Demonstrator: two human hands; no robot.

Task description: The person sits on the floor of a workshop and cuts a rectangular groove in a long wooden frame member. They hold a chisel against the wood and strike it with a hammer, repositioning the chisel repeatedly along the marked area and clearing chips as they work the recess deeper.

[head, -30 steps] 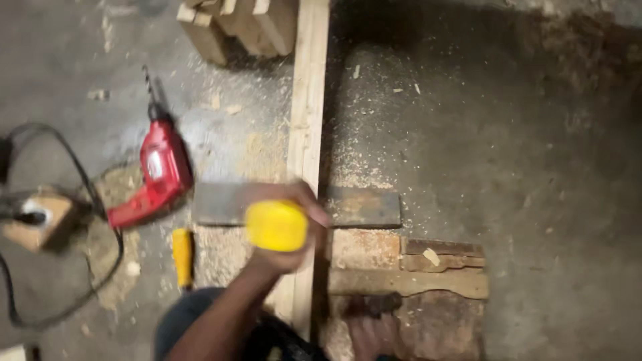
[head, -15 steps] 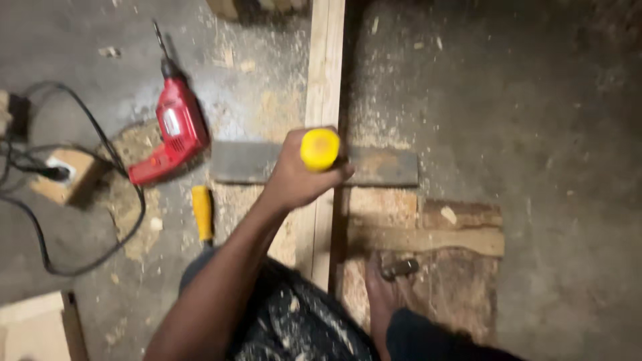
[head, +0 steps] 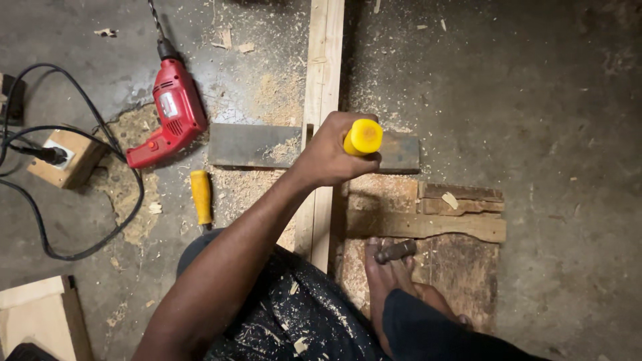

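Observation:
My left hand (head: 328,157) is closed around the yellow handle (head: 363,136) of a hand tool, held upright over a long pale wooden plank (head: 322,73) that runs away from me. The tool's working end is hidden under the hand. A flat dark grey bar (head: 247,145) lies crosswise under the plank right at the hand. My forearm reaches in from the lower left, over my sawdust-covered dark trousers (head: 294,314). My right hand is out of sight.
A red corded drill (head: 172,113) lies left of the plank, its black cable (head: 40,220) looping to a wooden socket block (head: 63,160). A second yellow-handled tool (head: 201,196) lies on the floor. A bare foot (head: 391,281) rests on rough boards (head: 455,224) at right. Sawdust covers the concrete.
The hand with the yellow handle has moved away from the camera and down onto the plank. The view has shifted, showing more of the drill and the foot.

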